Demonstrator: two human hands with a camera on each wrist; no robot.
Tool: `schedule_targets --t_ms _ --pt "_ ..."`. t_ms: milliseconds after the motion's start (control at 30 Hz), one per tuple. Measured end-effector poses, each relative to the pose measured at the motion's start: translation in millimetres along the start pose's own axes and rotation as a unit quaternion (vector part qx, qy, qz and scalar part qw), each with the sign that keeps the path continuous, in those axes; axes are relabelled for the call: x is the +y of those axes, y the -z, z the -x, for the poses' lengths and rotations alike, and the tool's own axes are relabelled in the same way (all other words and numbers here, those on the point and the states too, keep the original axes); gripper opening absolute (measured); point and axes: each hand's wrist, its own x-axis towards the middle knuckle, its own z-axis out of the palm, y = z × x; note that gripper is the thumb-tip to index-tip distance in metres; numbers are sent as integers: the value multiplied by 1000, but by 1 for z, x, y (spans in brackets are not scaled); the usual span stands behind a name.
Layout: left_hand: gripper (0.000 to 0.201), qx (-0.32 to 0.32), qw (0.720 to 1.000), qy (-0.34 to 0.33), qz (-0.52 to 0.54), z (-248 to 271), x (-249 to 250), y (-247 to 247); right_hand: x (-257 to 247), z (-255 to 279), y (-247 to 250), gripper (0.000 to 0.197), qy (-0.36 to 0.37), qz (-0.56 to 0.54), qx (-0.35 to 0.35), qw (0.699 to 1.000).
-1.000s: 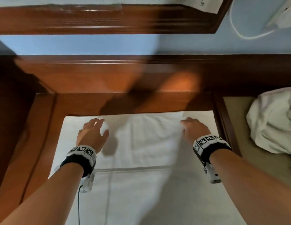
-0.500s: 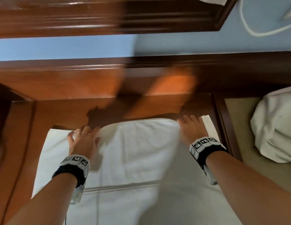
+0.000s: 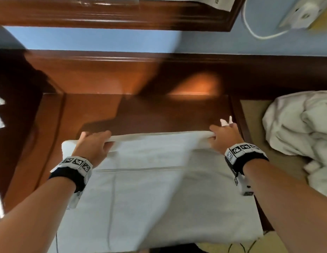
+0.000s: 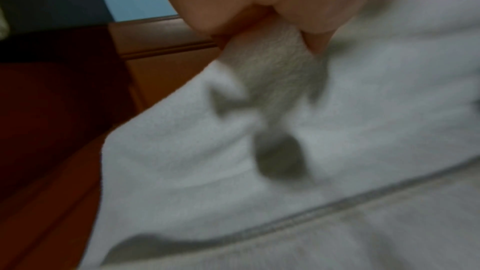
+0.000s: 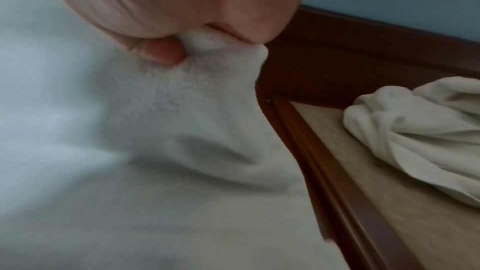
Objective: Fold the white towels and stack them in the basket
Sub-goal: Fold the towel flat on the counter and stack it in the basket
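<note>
A white towel (image 3: 150, 189) lies spread on the brown wooden table (image 3: 159, 114), with a woven stripe running across it. My left hand (image 3: 94, 143) grips the towel's far edge near its left corner, and the left wrist view shows the towel (image 4: 272, 65) pinched between thumb and fingers. At the far right corner my right hand (image 3: 223, 136) grips the same edge; in the right wrist view the towel (image 5: 205, 44) bunches between thumb and fingers. The far edge is lifted off the table. No basket is in view.
A crumpled heap of white cloth (image 3: 301, 128) lies on a tan surface (image 3: 254, 114) right of the table, seen as the cloth heap (image 5: 415, 130) in the right wrist view. A wooden back panel and blue wall rise behind. A white cable (image 3: 254, 31) hangs top right.
Both hands went from resting on the towel to its far edge and took hold of it. That edge has lifted off the table.
</note>
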Motion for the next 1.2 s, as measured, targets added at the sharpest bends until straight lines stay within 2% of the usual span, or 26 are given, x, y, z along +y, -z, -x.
schedule_targets --t_ms 100,200,267,333,400,467,533,633,700,800,833,900,1000,1067,1100,1200 --pt "29 23 998 -51 -24 49 3 6 -8 53 -9 16 -14 -8 38 999" --pt "20 42 994 -94 -35 107 10 -5 -14 112 -32 20 -38 12 103 994" --pt "30 27 994 -94 -45 149 15 -23 -16 152 -53 18 -69 38 94 992" --pt "29 10 994 -89 -55 188 17 -48 -18 190 -80 18 -79 69 60 993" --pt "25 -26 994 -77 -66 218 17 -74 -18 218 -103 21 -83 82 -21 993" --pt "55 -92 991 -62 -81 237 19 -94 -18 239 -117 22 -104 99 -98 985" --pt "75 -128 987 -29 -92 245 24 -103 -17 250 -127 33 -115 85 -113 983" --pt "92 -161 982 -18 -96 247 27 -114 -13 251 -140 73 -84 41 -112 989" --pt "99 -172 980 -24 -95 240 24 -119 -11 245 -146 86 -65 22 -140 988" --pt "100 -179 979 -29 -93 206 18 -123 -5 213 -145 89 -54 -17 -159 986" --pt "95 -151 984 -27 -90 187 14 -122 -2 194 -142 88 -52 -24 -146 988" --pt "81 -139 988 1 -73 145 8 -117 7 147 -133 83 -50 -40 -120 991" --pt "73 -84 996 36 5 102 8 -98 19 102 -115 75 -36 -63 -92 993" --pt "73 -47 996 53 52 106 9 -92 28 106 -112 77 -23 -74 -36 996" --pt "76 -53 996 52 57 115 8 -93 31 117 -115 80 -20 -68 -28 997" --pt "88 -108 994 9 3 153 6 -112 33 148 -135 91 -31 -25 -105 994"
